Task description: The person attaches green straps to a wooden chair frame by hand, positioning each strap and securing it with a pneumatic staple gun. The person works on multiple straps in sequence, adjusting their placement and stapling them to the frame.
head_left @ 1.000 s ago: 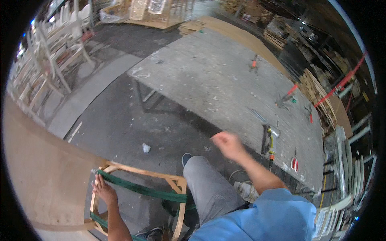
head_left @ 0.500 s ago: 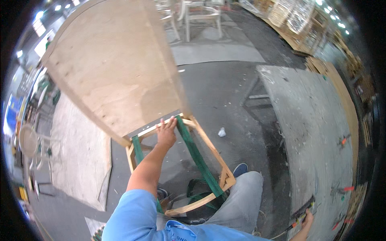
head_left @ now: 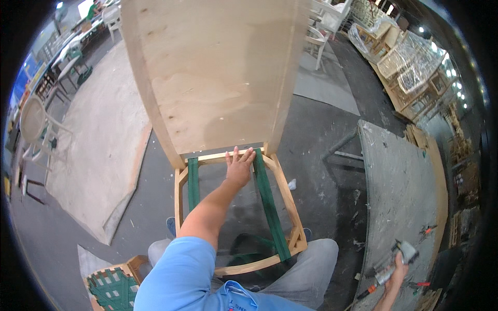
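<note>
An unfinished wooden chair frame [head_left: 182, 197] stands in front of me, with a tall plywood back [head_left: 212, 72] and two green webbing straps [head_left: 270, 207] across the open seat. My left hand [head_left: 239, 167] lies flat on the rear seat rail, fingers spread, between the straps. At the lower right my right hand [head_left: 397, 269] grips a grey pneumatic staple gun [head_left: 394, 262] over the worktable.
A grey worktable [head_left: 404, 192] runs along my right with small tools on it. A plywood sheet [head_left: 98, 140] lies on the floor to the left. Another seat frame with woven green webbing [head_left: 111, 287] sits at the lower left. White chairs [head_left: 36, 129] stand around the edges.
The view has swung from the worktable to the chair. My left hand stays on the rear seat rail. My right hand, empty a second ago, now holds the staple gun.
</note>
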`<action>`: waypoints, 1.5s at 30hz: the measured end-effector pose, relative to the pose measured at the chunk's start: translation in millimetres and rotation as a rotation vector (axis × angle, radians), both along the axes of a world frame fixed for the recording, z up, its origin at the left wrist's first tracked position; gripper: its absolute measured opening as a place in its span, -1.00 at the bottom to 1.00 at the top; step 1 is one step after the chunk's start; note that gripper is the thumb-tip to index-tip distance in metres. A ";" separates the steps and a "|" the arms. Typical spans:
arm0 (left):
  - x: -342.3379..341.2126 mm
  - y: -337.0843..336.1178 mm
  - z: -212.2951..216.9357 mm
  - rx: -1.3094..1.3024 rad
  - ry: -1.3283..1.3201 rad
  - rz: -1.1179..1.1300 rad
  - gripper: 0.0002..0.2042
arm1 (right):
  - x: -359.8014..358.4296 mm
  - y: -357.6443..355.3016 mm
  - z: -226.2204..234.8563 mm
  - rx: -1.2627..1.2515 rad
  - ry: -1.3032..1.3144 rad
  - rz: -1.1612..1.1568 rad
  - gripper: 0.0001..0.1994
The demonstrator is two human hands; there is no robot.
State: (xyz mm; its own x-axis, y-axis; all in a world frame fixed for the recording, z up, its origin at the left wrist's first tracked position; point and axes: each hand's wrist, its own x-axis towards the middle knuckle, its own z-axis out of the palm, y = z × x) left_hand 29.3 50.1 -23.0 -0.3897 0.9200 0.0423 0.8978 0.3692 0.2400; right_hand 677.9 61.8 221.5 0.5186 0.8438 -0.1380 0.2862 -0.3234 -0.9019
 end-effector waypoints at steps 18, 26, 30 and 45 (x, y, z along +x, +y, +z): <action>-4.5 -4.1 -11.3 0.032 -0.174 0.017 -0.45 | -536.1 73.1 -144.3 -0.273 0.045 1.090 -0.68; -4.3 -4.2 -18.8 0.168 -0.131 0.056 -0.44 | -550.3 72.2 -174.8 -0.121 -0.041 1.083 -0.73; -4.3 -4.1 -19.2 0.089 -0.152 0.028 -0.46 | -553.7 72.7 -179.6 -0.150 -0.119 1.022 -0.76; -4.1 -3.6 -22.2 0.121 -0.136 0.034 -0.46 | -551.1 80.9 -193.0 -0.106 -0.114 1.038 -0.78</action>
State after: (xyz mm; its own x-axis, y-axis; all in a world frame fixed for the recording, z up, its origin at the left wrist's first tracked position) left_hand 25.2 46.5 -45.2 -0.4301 0.8975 0.0973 0.8418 0.3597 0.4026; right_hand 126.7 142.7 28.5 -0.4378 0.8683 -0.2331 0.5498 0.0535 -0.8336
